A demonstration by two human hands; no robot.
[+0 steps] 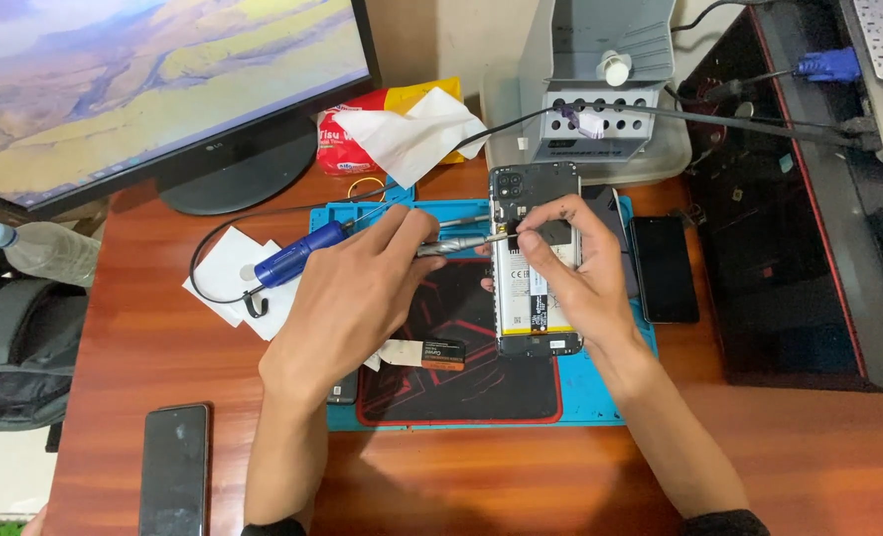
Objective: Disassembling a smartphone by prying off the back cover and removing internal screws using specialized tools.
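An opened smartphone (538, 298) with its back cover off lies on a blue repair mat (600, 392), battery and circuit board exposed. My left hand (347, 298) grips a blue electric screwdriver (297, 256) whose metal tip reaches the phone's upper left edge. My right hand (575, 273) rests over the phone, thumb and forefinger pinching at a small part near the screwdriver tip.
A monitor (143, 79) stands at the back left with a tissue pack (402, 134) beside it. A grey equipment box (600, 89) sits behind the mat. Dark phones lie at the mat's right (665, 268) and at the front left (175, 467). A bottle (44, 250) and a bag (14, 347) are at the far left.
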